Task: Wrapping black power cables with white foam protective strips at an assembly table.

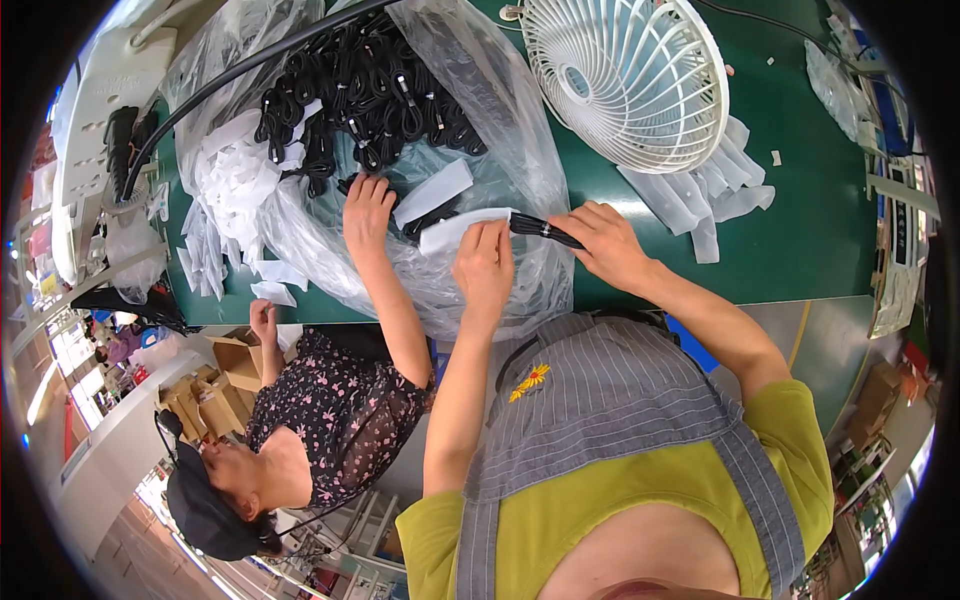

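Note:
Near the table's front edge, my left hand [485,268] pinches a white translucent sleeve [447,236]. My right hand [607,247] is closed around the end of a bundled black cable [540,228], whose other end meets the sleeve's opening; how far it goes in is hidden. Just beyond lies a second white sleeve [437,192] with part of a black cable beside it. A co-worker's hand [369,208] touches a black cable left of that sleeve. Many coiled black cables [365,85] lie heaped at the far side on a clear plastic bag [510,110].
A white fan [625,85] stands at the far right of the green table [810,220], with several flat white sleeves [705,190] under it. Crumpled white sleeves [232,175] are piled at the left. A co-worker in a black cap [205,510] sits close on my left.

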Demonstrator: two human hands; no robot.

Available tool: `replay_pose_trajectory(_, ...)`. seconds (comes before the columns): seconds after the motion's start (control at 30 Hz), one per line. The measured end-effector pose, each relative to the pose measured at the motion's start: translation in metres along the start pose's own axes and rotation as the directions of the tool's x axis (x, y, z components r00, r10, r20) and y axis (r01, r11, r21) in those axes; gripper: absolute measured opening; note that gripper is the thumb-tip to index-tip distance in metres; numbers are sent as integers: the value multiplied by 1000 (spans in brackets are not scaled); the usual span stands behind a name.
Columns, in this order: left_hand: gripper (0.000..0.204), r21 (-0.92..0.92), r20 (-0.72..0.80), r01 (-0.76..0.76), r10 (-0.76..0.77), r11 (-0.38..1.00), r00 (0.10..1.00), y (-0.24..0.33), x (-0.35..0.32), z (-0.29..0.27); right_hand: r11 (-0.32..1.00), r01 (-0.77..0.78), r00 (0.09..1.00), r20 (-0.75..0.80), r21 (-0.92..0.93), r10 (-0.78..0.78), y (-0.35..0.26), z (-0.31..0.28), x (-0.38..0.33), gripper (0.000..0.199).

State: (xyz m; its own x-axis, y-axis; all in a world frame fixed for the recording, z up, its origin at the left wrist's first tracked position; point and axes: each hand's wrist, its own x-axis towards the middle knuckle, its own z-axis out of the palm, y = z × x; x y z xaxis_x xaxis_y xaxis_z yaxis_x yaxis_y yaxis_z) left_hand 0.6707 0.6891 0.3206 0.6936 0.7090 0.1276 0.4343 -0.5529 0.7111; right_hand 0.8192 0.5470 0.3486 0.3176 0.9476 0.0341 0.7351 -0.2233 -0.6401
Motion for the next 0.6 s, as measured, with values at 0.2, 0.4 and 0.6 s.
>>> replay_pose_trajectory(0.2,8,41,16,-67,67,997,998,4,4,0,1000,4,998,-61,11,-3,-6,-5,-2,40)
replay_pose_trajectory(0.4,14,-18,-20,-126,126,992,992,3,3,-2,806,-396,917,150,439,369,-8,-4,6,25)
replay_pose_trajectory(0.6,18,-132,-11,-37,36,991,999,15,6,0,826,-341,924,-5,450,383,-16,7,4,25)
